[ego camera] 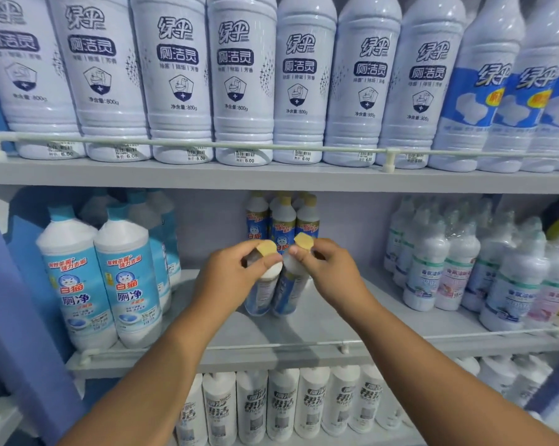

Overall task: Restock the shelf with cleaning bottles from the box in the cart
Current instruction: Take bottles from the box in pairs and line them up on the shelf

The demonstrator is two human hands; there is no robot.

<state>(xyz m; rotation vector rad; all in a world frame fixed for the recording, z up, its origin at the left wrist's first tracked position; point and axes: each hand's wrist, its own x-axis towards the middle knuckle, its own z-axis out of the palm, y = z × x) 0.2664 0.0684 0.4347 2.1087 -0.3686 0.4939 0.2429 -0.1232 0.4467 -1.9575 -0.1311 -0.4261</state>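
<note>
Head view shows both our forearms reaching forward and up from the lower corners to the middle shelf (304, 336), wrists level, hands close together at the centre. Our left hand (230, 272) and right hand (328, 268) each come in from their own side, thumbs facing one another.

Behind the hands, at the back of the same shelf, stands a small cluster of matching gold-capped bottles (283, 220). To the left stand two light blue toilet-cleaner bottles (99, 281) at the shelf front; to the right, a group of shrink-wrapped white bottles (449, 262). A thin guard rail (271, 346) runs along the shelf's front edge, below the wrists. Above, a row of large white bottles (181, 78) fills the upper shelf; below, white bottles (281, 403) line the lowest one.

Our left hand is curled around the shoulder of the left bottle (263, 294), fingers wrapped just under its yellow cap (267, 247). Our right hand grips the neck of the right bottle (289, 294) likewise. Both bottles stand side by side, touching, tilted slightly, their bases on the open middle of the shelf.
</note>
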